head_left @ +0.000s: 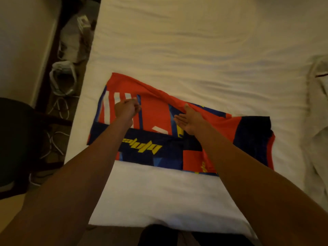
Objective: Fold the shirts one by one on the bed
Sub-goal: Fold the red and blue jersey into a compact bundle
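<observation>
Red-and-navy shirt [156,119] lies spread on the bed [195,41] toward its near-left side, part folded, with a raised red ridge along its far edge. Right hand [190,120] released, fingers straight, set against that ridge, probably to smooth it or set the crease. Left hand [126,110] clenched at a blue stripe; whether it pinches cloth, cannot tell — blurred. Pale garment [319,107] lies at right.
</observation>
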